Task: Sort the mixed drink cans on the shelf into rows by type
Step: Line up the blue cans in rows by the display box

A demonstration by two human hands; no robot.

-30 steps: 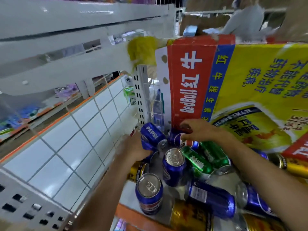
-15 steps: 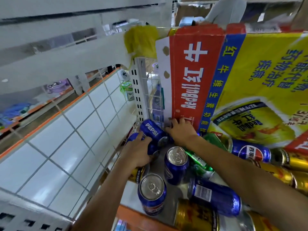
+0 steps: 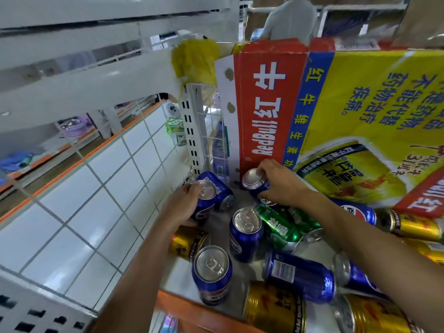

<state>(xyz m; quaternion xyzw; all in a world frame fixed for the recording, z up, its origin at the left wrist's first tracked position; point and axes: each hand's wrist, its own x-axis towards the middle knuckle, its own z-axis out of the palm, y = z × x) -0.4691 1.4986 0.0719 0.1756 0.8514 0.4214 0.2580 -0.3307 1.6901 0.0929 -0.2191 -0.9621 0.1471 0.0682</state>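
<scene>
Cans, mixed, on a grey metal shelf with orange front lip [image 3: 192,308], centre to lower right of frame.

Left hand [image 3: 183,209]: fingers curled round the side of an upright blue Pepsi can [image 3: 206,200] at centre left, close to the white gridded side panel [image 3: 79,200]. The side hold leaves the lid free and suits setting the can down upright.

Right hand [image 3: 280,186]: fingertips and thumb pinch the rim and upper wall of a second blue can [image 3: 253,185], slightly tilted, at the foot of the red-and-yellow Red Bull carton [image 3: 271,104]. This is judged to be the far end of a blue row.

Two more upright blue cans, one at centre [image 3: 245,234] and one nearer the lip [image 3: 212,272], stand roughly in line with these. They are likely the row being formed.

Unsorted, lying on their sides:
- green cans [image 3: 280,228], right of centre
- gold cans [image 3: 187,242], under the left forearm and at lower right
- a blue can with white label [image 3: 300,276], lower centre
- another fallen blue can [image 3: 222,189], just behind the one in the left hand

Sorting is judged to be at an early stage.
</scene>
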